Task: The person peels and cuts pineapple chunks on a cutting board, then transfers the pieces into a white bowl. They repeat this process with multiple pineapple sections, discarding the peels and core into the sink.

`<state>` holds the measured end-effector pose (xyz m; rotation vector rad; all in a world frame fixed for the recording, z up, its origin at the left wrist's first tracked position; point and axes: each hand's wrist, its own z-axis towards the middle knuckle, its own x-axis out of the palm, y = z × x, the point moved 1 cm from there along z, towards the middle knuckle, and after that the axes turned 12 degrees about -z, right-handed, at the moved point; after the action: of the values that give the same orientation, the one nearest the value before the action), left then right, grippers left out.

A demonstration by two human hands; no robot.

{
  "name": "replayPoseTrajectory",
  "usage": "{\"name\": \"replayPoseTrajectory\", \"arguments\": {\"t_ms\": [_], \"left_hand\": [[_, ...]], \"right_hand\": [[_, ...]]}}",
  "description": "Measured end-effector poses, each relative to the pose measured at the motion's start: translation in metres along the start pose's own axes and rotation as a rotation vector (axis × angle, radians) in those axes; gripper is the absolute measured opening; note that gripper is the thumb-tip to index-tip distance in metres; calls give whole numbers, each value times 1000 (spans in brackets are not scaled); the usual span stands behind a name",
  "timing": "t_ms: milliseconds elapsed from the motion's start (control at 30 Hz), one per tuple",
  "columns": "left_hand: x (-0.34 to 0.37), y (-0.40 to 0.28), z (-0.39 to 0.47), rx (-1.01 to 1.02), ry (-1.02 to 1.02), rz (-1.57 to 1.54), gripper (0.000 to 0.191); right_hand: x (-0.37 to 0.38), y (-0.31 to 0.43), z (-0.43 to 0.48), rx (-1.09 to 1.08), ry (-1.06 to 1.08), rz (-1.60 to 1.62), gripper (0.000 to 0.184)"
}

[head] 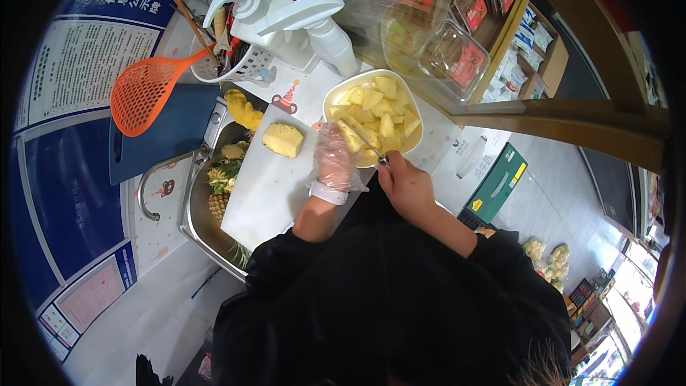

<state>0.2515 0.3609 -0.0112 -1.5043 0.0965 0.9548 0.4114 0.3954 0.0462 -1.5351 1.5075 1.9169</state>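
My left hand (333,156), in a clear plastic glove with a white band at the wrist, grips a pineapple piece (351,138) at the near left rim of a white bowl (417,142). The bowl holds several cut pineapple chunks (381,102). In my bare right hand (407,186) is a knife (364,141), its blade slanting over the bowl against the held piece. Part of that piece is hidden by my fingers. A larger block of peeled pineapple (282,140) lies on the white cutting board (262,193), left of my gloved hand.
The board partly spans a steel sink (188,220) with pineapple crowns and peelings (218,193) inside. A curved faucet (143,193) stands left. Behind are an orange skimmer (144,96), a utensil basket (241,67) and white pump bottles (335,48). Clear food boxes (455,61) sit at the back right.
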Motion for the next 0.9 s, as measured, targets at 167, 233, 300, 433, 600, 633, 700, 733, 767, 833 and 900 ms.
{"name": "replayPoseTrajectory", "arguments": {"t_ms": [167,233,300,433,600,633,700,733,767,833,900], "left_hand": [[4,-39,3,-326,-34,-469,32],[2,-36,0,-242,-65,-368,32],[6,-27,-2,-117,-123,-242,32],[-4,-28,5,-277,-25,-143,30],[-5,-28,11,-147,-115,-503,31],[-5,-24,11,-178,-109,-536,32],[1,2,7,-339,-43,-519,33],[0,-1,10,-436,-1,-560,33],[-3,-4,10,-568,56,-707,31],[-10,-22,16,-765,57,-967,30],[-9,-30,19,-896,-61,-1202,33]], "right_hand": [[9,3,12,25,-43,-101,19],[9,6,12,20,-53,-102,19],[9,6,10,20,-41,-107,18],[18,-3,3,117,28,-25,18],[-6,0,11,227,113,324,22],[-10,4,10,195,116,303,22],[-15,8,6,139,116,261,21],[-14,8,5,110,88,237,22],[-13,7,4,81,60,212,22],[-10,6,2,31,14,145,22],[-6,5,1,-8,-23,56,22]]}}
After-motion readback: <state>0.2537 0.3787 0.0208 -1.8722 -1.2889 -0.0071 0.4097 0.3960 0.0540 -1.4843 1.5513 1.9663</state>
